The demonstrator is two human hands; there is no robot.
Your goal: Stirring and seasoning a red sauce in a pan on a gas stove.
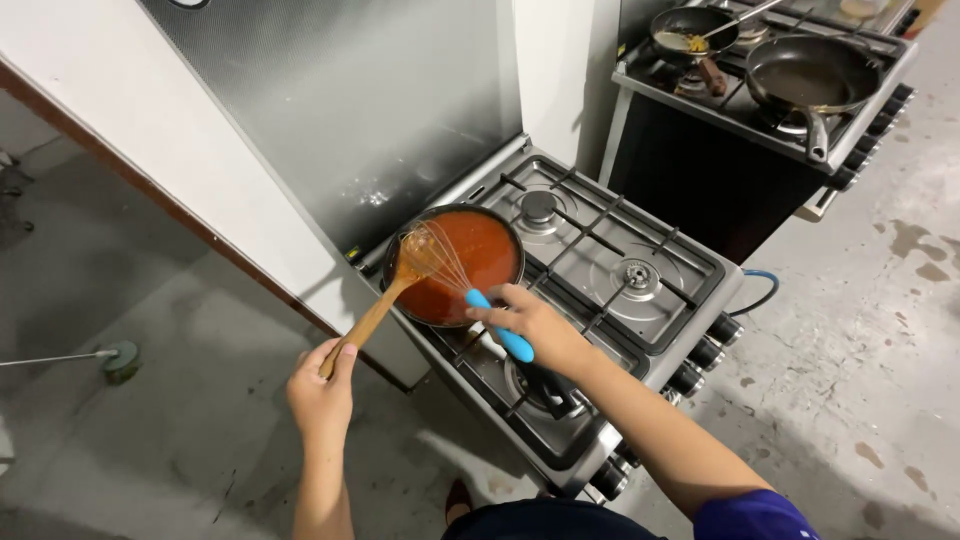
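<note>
- A silver gas stove with black cast-iron grates [640,300] fills the middle of the view, standing on a stained grey concrete floor [860,330] against a white wall with a brushed metal panel [370,100].
- A second, darker stove [740,110] stands well apart at the upper right; it carries a large empty black frying pan [810,75] and a smaller black pan holding yellowish food [690,32].
- A round black pan of smooth orange-red sauce [462,262] sits on the back-left burner of the near stove, close to the metal panel.
- The right hand [535,325] reaches over the front grate, its fingers curled tight around the bright blue handle of a wire whisk [470,285]; the whisk's wire loops rise over the sauce at the pan's left side.
- The left hand [322,385] is closed around the lower end of a long wooden spoon [385,300], held out beside the stove over the floor.
- The spoon's bowl lies at the pan's left rim, touching or just beside the whisk wires; which one cannot be told.
- Black control knobs [700,352] line the stove's front edge.
</note>
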